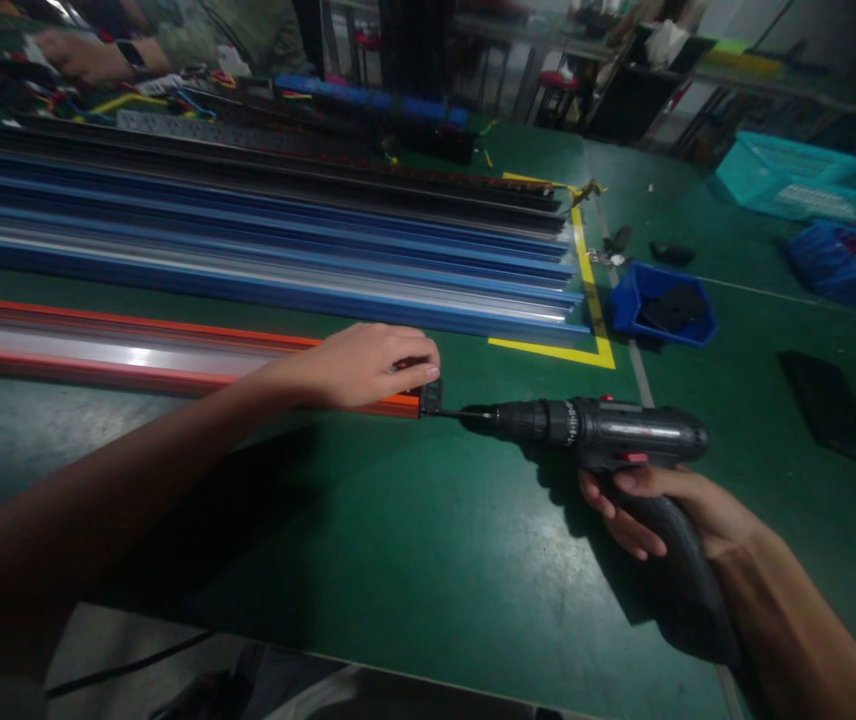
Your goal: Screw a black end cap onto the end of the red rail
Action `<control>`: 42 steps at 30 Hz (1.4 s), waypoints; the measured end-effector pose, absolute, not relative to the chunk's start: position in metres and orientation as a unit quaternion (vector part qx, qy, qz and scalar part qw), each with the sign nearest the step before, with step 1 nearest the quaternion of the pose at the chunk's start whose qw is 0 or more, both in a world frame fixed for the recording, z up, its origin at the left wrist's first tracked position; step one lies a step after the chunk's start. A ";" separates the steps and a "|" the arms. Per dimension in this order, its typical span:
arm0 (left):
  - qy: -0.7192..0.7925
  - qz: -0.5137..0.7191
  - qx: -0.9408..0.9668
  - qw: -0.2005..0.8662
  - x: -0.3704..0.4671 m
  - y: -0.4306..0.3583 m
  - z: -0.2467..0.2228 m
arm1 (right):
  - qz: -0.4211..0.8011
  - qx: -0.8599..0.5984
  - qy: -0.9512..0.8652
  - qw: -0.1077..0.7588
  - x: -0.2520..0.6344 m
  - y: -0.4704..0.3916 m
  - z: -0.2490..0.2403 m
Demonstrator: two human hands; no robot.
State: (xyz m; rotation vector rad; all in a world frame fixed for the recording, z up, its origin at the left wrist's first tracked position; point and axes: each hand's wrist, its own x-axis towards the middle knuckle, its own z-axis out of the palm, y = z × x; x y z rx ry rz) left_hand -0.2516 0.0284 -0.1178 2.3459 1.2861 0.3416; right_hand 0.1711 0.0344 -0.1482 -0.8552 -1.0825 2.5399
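My right hand [653, 510] is wrapped round the grip of a black cordless drill [608, 430], which lies level and points left. Its long thin bit [462, 414] reaches to a black end cap [432, 394] at the right end of an orange aluminium profile [120, 350]. My left hand [379, 365] is closed over that end of the profile, with thumb and fingers at the end cap. The hand hides part of the cap and the profile's end. Whether the bit sits in a screw I cannot tell.
Several blue profiles [263, 265] and black ones lie behind the orange one. A small blue bin [664, 305] holds black parts. Turquoise basket [803, 180], another blue bin [848, 262] and a dark flat object [829, 405] stand right. A co-worker's hand [79, 55] is among wires at back left.
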 end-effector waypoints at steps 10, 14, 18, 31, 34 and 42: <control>0.466 0.127 0.846 0.225 -0.252 0.028 -0.118 | 0.867 -0.303 -0.378 0.113 0.173 0.037 -0.149; 0.467 0.125 0.847 0.221 -0.252 0.029 -0.118 | 0.862 -0.311 -0.383 0.117 0.173 0.036 -0.148; 0.465 0.129 0.846 0.227 -0.253 0.028 -0.118 | 0.859 -0.313 -0.387 0.123 0.170 0.035 -0.147; 0.468 0.124 0.845 0.226 -0.252 0.028 -0.116 | 0.866 -0.296 -0.383 0.122 0.171 0.034 -0.147; 0.468 0.123 0.845 0.228 -0.251 0.028 -0.116 | 0.870 -0.285 -0.385 0.115 0.169 0.035 -0.146; 0.465 0.126 0.847 0.223 -0.253 0.028 -0.118 | 0.870 -0.295 -0.378 0.110 0.172 0.037 -0.146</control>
